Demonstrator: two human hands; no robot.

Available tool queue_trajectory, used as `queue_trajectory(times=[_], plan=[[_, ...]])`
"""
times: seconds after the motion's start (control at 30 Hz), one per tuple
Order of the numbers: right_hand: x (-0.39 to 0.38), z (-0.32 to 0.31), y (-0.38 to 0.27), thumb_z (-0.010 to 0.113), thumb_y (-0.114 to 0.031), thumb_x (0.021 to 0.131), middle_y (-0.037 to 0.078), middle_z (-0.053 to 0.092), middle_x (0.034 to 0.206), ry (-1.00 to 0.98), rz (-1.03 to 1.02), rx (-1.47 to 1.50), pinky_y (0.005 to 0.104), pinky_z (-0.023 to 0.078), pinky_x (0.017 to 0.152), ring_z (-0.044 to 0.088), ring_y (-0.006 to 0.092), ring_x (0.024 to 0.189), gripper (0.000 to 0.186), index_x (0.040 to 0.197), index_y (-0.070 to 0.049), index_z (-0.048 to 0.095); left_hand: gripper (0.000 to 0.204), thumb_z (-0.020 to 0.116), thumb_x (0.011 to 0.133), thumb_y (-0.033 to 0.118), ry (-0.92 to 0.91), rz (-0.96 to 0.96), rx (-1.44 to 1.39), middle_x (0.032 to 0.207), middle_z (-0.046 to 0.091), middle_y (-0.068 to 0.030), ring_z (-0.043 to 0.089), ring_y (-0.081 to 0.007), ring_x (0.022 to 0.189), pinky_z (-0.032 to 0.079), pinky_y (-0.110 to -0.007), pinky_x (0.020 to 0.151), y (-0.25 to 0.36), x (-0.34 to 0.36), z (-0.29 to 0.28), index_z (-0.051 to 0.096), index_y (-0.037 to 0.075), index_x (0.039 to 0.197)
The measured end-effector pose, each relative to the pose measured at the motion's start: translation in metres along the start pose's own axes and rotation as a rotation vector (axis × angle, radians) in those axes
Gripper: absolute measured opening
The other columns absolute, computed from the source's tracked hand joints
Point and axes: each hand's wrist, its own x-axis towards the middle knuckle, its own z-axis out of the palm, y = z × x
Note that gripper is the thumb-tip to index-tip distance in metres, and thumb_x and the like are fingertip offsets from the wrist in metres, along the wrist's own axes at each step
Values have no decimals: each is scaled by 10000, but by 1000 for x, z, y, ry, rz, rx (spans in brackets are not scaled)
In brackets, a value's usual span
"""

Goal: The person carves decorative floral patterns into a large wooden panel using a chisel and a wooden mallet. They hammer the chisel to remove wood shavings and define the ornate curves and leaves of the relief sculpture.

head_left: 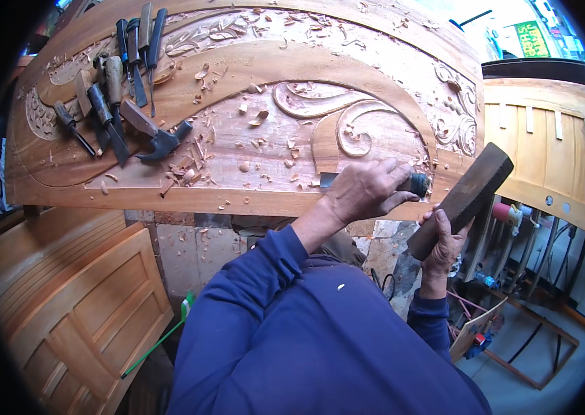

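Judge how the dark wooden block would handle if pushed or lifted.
The block is probably stiff, looking thick and solid. Its flat-looking sides suggest sliding rather than rolling. The right hand alone holds it, so likely manageable weight.

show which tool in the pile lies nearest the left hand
The dark-headed hammer with the wooden handle, reaching farthest right; the other tools lie farther from the left hand.

chisel [417,185] partly hidden by left hand [367,189], pale panel [540,160] cut off
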Motion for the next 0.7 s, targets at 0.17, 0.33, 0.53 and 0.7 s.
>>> queue_trajectory(times=[0.17,0.33,0.53,0.7], plan=[[-15,-10,32,797,-72,908,90,693,1101,-55,-95,-344,303,571,810,689,155,896,617,1439,-20,487,480,764,907,463,26,-74,-5,934,695,-100,731,-270,806,586,-378,645,-1,-7,-11,704,69,1175],[-34,-17,46,867,-44,856,62,607,1425,-190,66,-352,309,488,1058,603,165,1226,943,1641,-50,344,437,750,935,498,-316,-193,44,843,675,-100,706,-273,692,538,-370,558,15,-27,-56,691,85,1064],[23,-2,8,882,-295,879,145,691,1299,-98,-292,-702,358,554,986,688,230,1137,899,1621,-98,413,573,773,906,507,-219,-253,173,813,655,-83,710,-243,704,559,-361,582,46,-106,-122,680,79,1276],[81,-17,-3,885,-375,810,140,701,1078,-91,-529,-1123,427,566,816,695,312,922,878,1586,-218,505,564,877,850,316,26,-458,318,1048,751,-140,763,-325,879,610,-416,742,21,-128,-165,677,92,1328]])
